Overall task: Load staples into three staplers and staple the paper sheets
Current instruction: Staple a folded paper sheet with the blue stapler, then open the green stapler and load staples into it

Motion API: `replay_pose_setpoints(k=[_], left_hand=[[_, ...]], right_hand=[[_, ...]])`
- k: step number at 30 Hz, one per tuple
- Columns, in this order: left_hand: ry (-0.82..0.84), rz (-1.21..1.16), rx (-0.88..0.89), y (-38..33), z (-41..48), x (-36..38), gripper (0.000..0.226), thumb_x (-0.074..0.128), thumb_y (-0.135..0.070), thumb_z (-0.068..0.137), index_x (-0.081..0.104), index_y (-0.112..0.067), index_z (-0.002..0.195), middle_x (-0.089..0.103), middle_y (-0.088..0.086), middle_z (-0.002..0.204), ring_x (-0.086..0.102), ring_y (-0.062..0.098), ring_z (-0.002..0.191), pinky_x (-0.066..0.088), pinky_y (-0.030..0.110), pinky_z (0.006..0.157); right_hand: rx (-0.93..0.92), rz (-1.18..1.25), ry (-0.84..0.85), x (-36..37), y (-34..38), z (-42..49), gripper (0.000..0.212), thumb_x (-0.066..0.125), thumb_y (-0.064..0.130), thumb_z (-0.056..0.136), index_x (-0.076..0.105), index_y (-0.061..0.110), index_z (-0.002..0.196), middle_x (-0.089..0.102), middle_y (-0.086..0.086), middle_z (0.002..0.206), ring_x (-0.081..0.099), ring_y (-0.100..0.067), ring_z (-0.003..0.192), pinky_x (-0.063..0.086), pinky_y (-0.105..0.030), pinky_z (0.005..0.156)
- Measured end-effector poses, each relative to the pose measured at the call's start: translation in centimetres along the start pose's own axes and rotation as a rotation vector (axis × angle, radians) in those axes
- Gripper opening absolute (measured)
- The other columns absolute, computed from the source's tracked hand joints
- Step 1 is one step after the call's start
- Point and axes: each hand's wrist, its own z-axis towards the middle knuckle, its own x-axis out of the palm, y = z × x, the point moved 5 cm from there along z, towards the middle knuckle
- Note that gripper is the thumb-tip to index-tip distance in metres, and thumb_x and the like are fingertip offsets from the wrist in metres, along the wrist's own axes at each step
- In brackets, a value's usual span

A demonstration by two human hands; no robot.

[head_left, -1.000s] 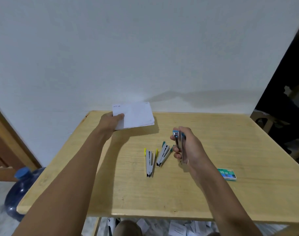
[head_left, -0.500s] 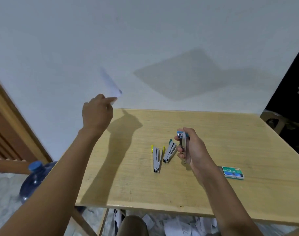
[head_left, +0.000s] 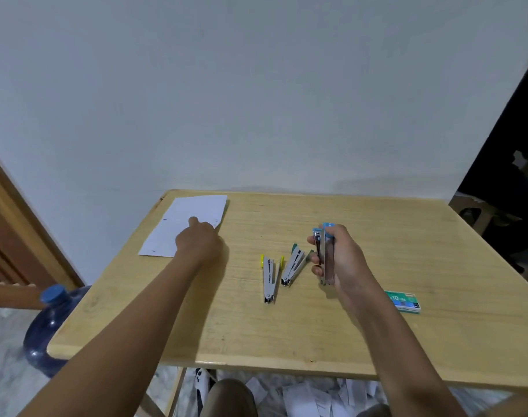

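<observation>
White paper sheets (head_left: 184, 224) lie flat at the table's far left corner. My left hand (head_left: 198, 240) rests on their near right edge, fingers curled, thumb pointing onto the paper. My right hand (head_left: 338, 257) holds a blue-capped metal stapler (head_left: 324, 251) upright above the table's middle. Two more staplers lie hinged open on the table left of that hand: one with yellow ends (head_left: 270, 278) and one with green ends (head_left: 292, 267). A green staple box (head_left: 402, 301) lies to the right of my right wrist.
The light wooden table (head_left: 377, 341) stands against a pale wall. A blue water jug (head_left: 46, 323) sits on the floor at the left, beside a wooden door frame. Loose paper scraps (head_left: 316, 398) litter the floor under the table's near edge.
My left hand had lifted the sheets up toward the wall and has now laid them flat at the table's far left corner. My right hand kept hold of the blue stapler.
</observation>
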Motion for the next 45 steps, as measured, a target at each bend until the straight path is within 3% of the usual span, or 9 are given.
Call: replay_pose_setpoints(k=[5, 9, 12, 18, 24, 29, 33, 38, 45], left_hand=[[0.028, -0.211, -0.028, -0.6, 1.2, 0.3, 0.069, 0.034, -0.064, 0.094, 0.053, -0.009, 0.130, 0.042, 0.019, 0.135, 0.045, 0.037, 0.124, 0.040, 0.046, 0.095], [-0.206, -0.529, 0.259, -4.3, -4.3, -0.2, 0.076, 0.043, -0.072, 0.086, 0.047, -0.023, 0.143, 0.040, 0.007, 0.138, 0.039, 0.024, 0.128, 0.033, 0.039, 0.106], [-0.063, -0.637, 0.492, -7.5, -9.2, 1.4, 0.075, 0.045, -0.077, 0.078, 0.045, -0.039, 0.143, 0.037, -0.007, 0.145, 0.029, 0.007, 0.131, 0.024, 0.034, 0.110], [-0.090, -0.544, 0.576, -8.5, -10.1, 2.3, 0.054, 0.050, -0.062, 0.079, 0.065, -0.039, 0.126, 0.059, -0.016, 0.128, 0.043, 0.000, 0.123, 0.025, 0.038, 0.109], [-0.061, -0.531, 0.598, -8.5, -9.0, 3.2, 0.056, 0.043, -0.068, 0.079, 0.063, -0.045, 0.125, 0.057, -0.019, 0.129, 0.039, -0.002, 0.122, 0.023, 0.032, 0.104], [-0.050, -0.532, 0.603, -8.5, -8.8, 3.1, 0.053, 0.046, -0.067, 0.080, 0.063, -0.045, 0.125, 0.058, -0.019, 0.128, 0.040, -0.001, 0.121, 0.023, 0.033, 0.103], [-0.053, -0.590, 0.584, -8.5, -8.7, 3.1, 0.039, 0.055, -0.053, 0.085, 0.065, -0.046, 0.121, 0.059, -0.020, 0.123, 0.041, -0.002, 0.116, 0.022, 0.031, 0.099], [-0.058, -0.599, 0.582, -8.4, -8.5, 3.3, 0.031, 0.062, -0.043, 0.090, 0.066, -0.046, 0.120, 0.059, -0.020, 0.121, 0.043, 0.000, 0.116, 0.023, 0.031, 0.098], [-0.048, -0.593, 0.587, -8.4, -8.6, 3.2, 0.031, 0.061, -0.044, 0.090, 0.066, -0.045, 0.121, 0.060, -0.020, 0.122, 0.044, 0.001, 0.118, 0.024, 0.032, 0.099]], right_hand=[[-0.066, -0.273, -0.020, -1.0, 0.6, 1.1, 0.027, 0.050, 0.036, 0.097, 0.067, 0.016, 0.092, 0.064, 0.002, 0.068, 0.053, -0.012, 0.054, 0.042, -0.029, 0.052], [-0.298, -0.673, -0.026, -1.4, 2.8, 3.7, 0.035, 0.058, 0.040, 0.094, 0.050, 0.012, 0.074, 0.051, 0.000, 0.063, 0.044, -0.009, 0.045, 0.033, -0.023, 0.046], [-0.379, -0.992, -0.093, -1.3, 3.2, 7.5, 0.042, 0.062, 0.036, 0.091, 0.035, 0.017, 0.065, 0.035, 0.004, 0.059, 0.030, -0.015, 0.049, 0.024, -0.028, 0.049], [-0.311, -1.448, -0.153, -0.6, 2.1, 14.0, 0.029, 0.059, 0.039, 0.090, 0.059, 0.010, 0.089, 0.061, -0.005, 0.088, 0.059, -0.027, 0.075, 0.039, -0.031, 0.058], [-0.293, -1.461, -0.230, 0.3, 2.5, 16.5, 0.040, 0.055, 0.053, 0.088, 0.058, 0.016, 0.074, 0.061, -0.003, 0.083, 0.056, -0.023, 0.072, 0.033, -0.028, 0.054], [-0.227, -1.298, -0.215, 0.3, 3.5, 17.3, 0.034, 0.063, 0.042, 0.088, 0.057, 0.009, 0.087, 0.059, -0.007, 0.084, 0.056, -0.027, 0.076, 0.031, -0.027, 0.049], [-0.151, -1.217, -0.118, -0.6, 3.3, 16.9, 0.049, 0.069, 0.022, 0.082, 0.059, -0.004, 0.122, 0.063, -0.023, 0.122, 0.063, -0.036, 0.106, 0.053, -0.046, 0.088], [-0.125, -1.137, -0.088, -1.6, 2.2, 15.8, 0.049, 0.077, 0.027, 0.080, 0.062, 0.014, 0.125, 0.062, -0.010, 0.129, 0.062, -0.024, 0.103, 0.046, -0.031, 0.078], [-0.157, -0.974, -0.141, -1.3, 2.4, 14.1, 0.065, 0.076, 0.037, 0.084, 0.053, 0.012, 0.139, 0.054, -0.011, 0.144, 0.055, -0.027, 0.125, 0.045, -0.037, 0.102]])
